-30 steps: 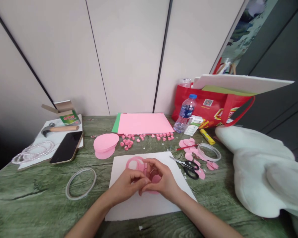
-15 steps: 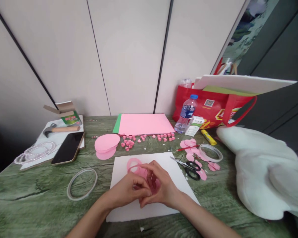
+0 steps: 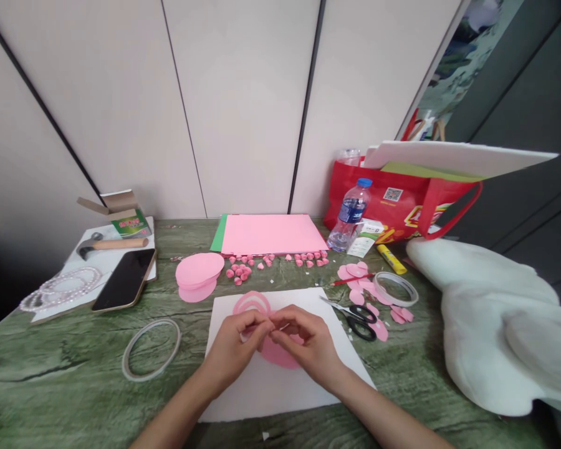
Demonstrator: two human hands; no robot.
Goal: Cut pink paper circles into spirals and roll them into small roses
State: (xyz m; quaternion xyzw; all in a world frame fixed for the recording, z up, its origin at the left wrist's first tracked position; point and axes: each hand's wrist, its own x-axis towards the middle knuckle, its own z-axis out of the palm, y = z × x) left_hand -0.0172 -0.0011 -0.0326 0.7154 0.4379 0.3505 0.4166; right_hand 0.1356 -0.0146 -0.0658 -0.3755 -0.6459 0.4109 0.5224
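My left hand [image 3: 236, 346] and my right hand [image 3: 306, 343] meet over a white sheet [image 3: 280, 386] on the green table. Both pinch a pink paper spiral [image 3: 252, 304] that curls out from my fingertips toward the far side. A flat pink paper piece [image 3: 275, 355] lies under my right hand on the sheet. Fingers of both hands are curled and pressed together at the strip.
Around the sheet lie scissors [image 3: 358, 315], tape rings [image 3: 150, 349] [image 3: 395, 288], pink paper circles [image 3: 199, 274], small pink bits [image 3: 271, 260] and pink petals [image 3: 359, 277]. A phone [image 3: 124, 280], hammer [image 3: 110, 244], beads [image 3: 58, 288], water bottle [image 3: 350, 215], red bag [image 3: 402, 199], glue stick [image 3: 390, 259] and white plush [image 3: 495, 324] stand further out.
Both hands have shifted slightly away from me along the sheet, and the pink spiral now shows more loops beyond my fingertips. The flat pink piece is more exposed beneath my right hand.
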